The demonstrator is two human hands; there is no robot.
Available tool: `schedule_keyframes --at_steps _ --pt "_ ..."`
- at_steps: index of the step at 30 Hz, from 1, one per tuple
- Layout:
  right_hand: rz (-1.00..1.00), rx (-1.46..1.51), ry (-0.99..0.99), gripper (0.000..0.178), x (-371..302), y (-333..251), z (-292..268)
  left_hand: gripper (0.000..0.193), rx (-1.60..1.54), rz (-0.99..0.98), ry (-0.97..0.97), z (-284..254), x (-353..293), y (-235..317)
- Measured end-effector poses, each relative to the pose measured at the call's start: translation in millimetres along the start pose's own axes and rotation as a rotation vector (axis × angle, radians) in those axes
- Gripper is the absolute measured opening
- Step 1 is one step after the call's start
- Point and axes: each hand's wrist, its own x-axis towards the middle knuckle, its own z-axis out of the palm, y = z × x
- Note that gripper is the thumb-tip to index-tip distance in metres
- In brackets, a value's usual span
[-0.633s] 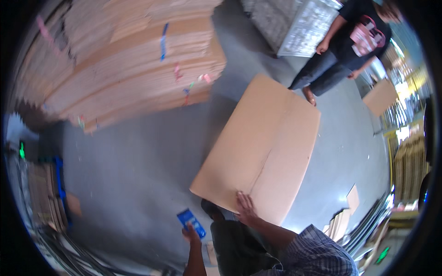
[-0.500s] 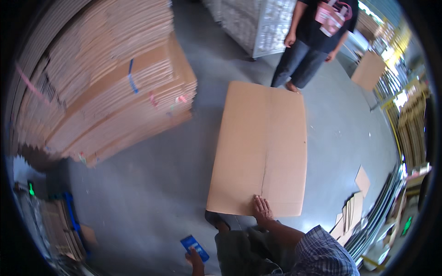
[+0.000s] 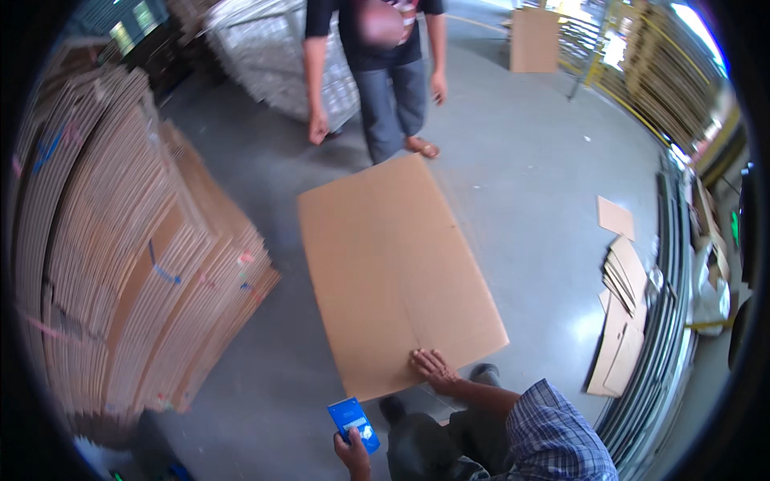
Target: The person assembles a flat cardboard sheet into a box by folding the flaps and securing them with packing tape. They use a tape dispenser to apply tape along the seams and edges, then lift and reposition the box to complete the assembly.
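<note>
A large closed brown cardboard box (image 3: 385,264) stands before me, its top seam running away from me. My right hand (image 3: 434,369) lies flat on the near end of its top, over the seam, with fingers stretched out. Left of the box's near corner, my left hand (image 3: 353,453) is closed round the lower part of a blue flat rectangular thing (image 3: 350,415) with a whitish patch. It is about phone-sized; whether it is a phone or a packet I cannot tell.
Tall stacks of flattened cardboard (image 3: 152,264) stand on the left. Beyond the box is another person (image 3: 393,88), beside a cage trolley (image 3: 281,60) of wrapped goods. Loose cardboard pieces (image 3: 622,321) lie on the right, by long dark bars (image 3: 654,321).
My view has swung to the right, so the person and stacks appear farther left and the box looks slanted. My right hand stays on the box; the left still holds the blue thing.
</note>
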Motion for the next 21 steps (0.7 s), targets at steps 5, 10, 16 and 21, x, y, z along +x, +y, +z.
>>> schedule_keyframes --at_steps 5,10,16,21 --pt "0.364 1.526 -0.413 0.099 -7.6 -41.6 -43.2 0.035 -0.229 0.003 -0.727 -38.3 31.9 87.1" --pt "0.409 2.381 -0.353 0.074 -25.6 -83.4 -76.2 0.064 0.299 0.334 -1.161 -36.9 82.4 163.6" --pt "0.528 2.519 0.223 0.033 -43.7 -110.3 -61.7 0.067 0.589 0.522 -1.433 0.6 102.6 213.6" --pt "1.034 2.039 0.444 0.021 -57.0 -98.7 -61.8 0.059 0.541 0.665 -1.406 46.8 84.0 204.0"
